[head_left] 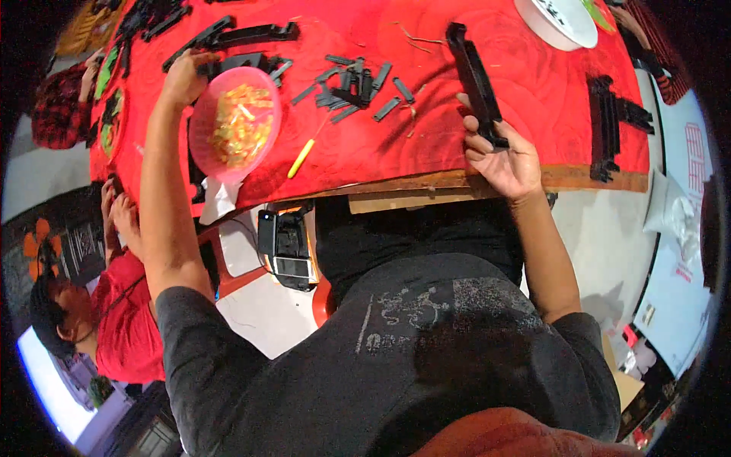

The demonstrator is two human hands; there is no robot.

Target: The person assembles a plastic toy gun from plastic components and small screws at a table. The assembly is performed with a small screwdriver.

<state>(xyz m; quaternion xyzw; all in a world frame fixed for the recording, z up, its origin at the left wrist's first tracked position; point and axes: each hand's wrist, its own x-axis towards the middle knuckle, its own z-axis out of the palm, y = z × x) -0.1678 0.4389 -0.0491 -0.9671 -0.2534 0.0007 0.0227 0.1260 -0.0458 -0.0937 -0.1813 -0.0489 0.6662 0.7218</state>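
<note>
My right hand (502, 156) holds a long black plastic bar (476, 84) by its near end, thumb on one side and fingers on the other. The bar points away from me, raised over the red tablecloth. My left hand (189, 76) is at the far left of a pink plastic basket (199, 137), its fingers curled at the end of a black plastic block (242, 61). What lies between those fingers is hidden. Small shiny yellow-orange pieces (245, 126) fill the basket. Between my hands lies a pile of short black strips (354, 82).
A yellow-handled screwdriver-like tool (301, 158) lies near the table's front edge. More black bars (605, 129) are at the right, others (259, 33) at the far left. A white bowl (560, 30) stands far right. A person in red (126, 320) sits close on my left.
</note>
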